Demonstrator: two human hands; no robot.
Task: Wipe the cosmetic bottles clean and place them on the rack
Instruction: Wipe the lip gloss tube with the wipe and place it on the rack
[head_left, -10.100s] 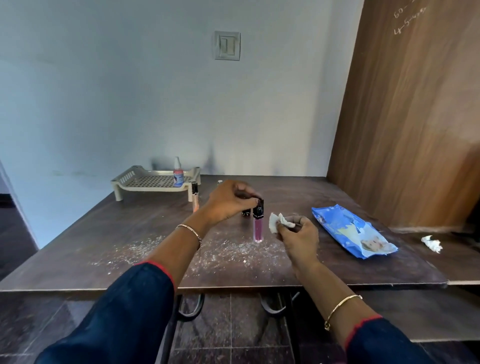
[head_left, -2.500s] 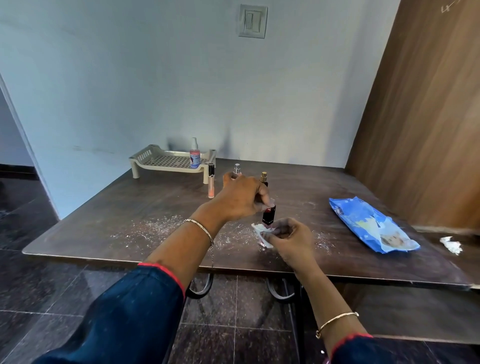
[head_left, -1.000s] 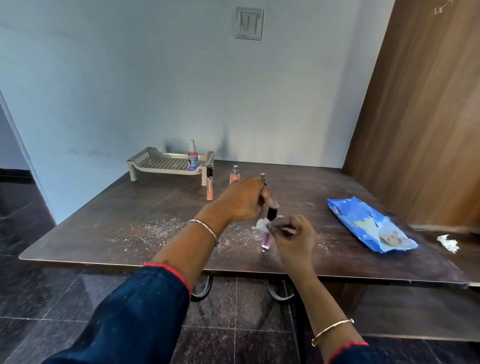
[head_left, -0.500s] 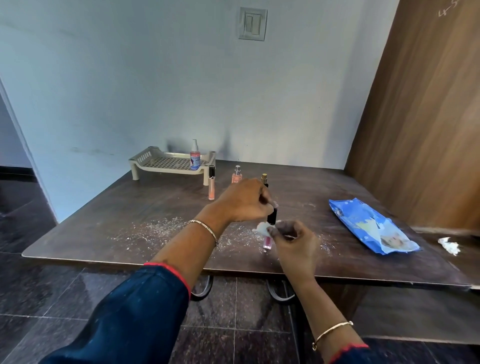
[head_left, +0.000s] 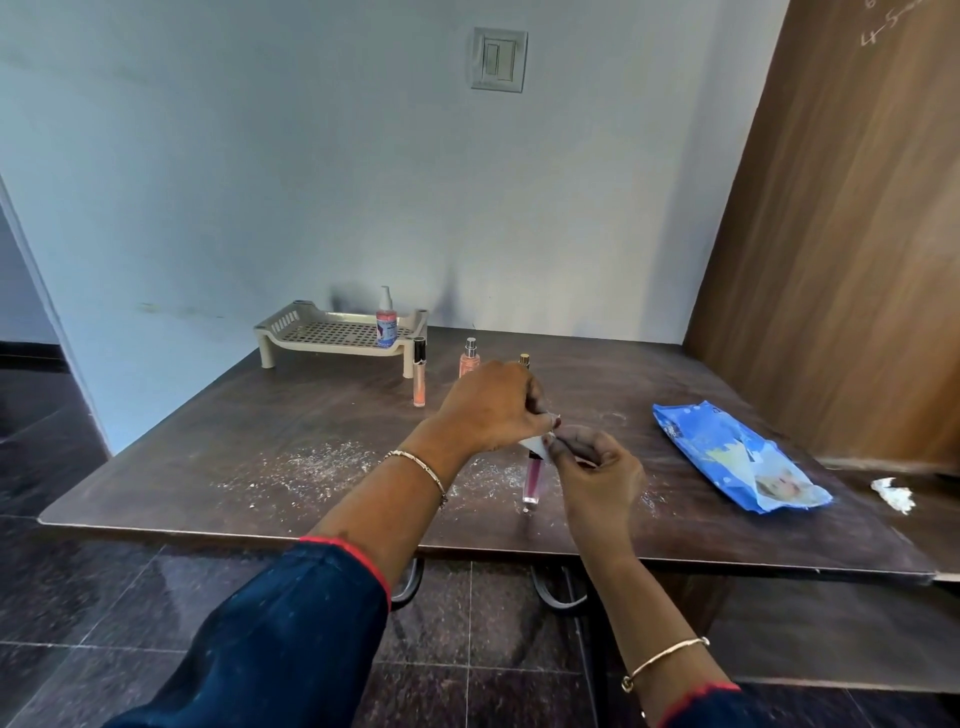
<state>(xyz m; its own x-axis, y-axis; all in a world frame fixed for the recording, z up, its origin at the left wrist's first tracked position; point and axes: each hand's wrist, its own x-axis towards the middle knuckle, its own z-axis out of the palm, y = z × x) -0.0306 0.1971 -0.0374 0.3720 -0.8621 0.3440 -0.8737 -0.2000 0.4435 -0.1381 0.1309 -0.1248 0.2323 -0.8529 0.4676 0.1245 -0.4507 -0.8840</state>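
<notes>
Pink gloss tube (head_left: 531, 480) stands upright near the front middle of the tabletop (head_left: 208, 441); whether its base rests on the surface or hangs just above it, you cannot tell. Your left hand (head_left: 488, 405) curls down over the dark cap and grips it; your right hand (head_left: 592, 467) pinches a small white wipe (head_left: 535, 444) against the tube's upper part, fingers bent round it. You look to be mid-wipe on this tube. The rack (head_left: 332, 332) sits well apart at the back left, with one spray bottle (head_left: 386, 319) on it; an orange tube (head_left: 418, 374), a peach bottle (head_left: 469, 358) and a gold-capped bottle (head_left: 524, 358) wait upright between rack and hands.

Mind the tube's shape: slim and tall, so a sideways rub under a loose top grip would likely tip it into the white powder (head_left: 311, 462) scattered around it, dirtying it again; twisting against the cap could loosen it; a low carry toward the rack could knock over the standing bottles on the way.
</notes>
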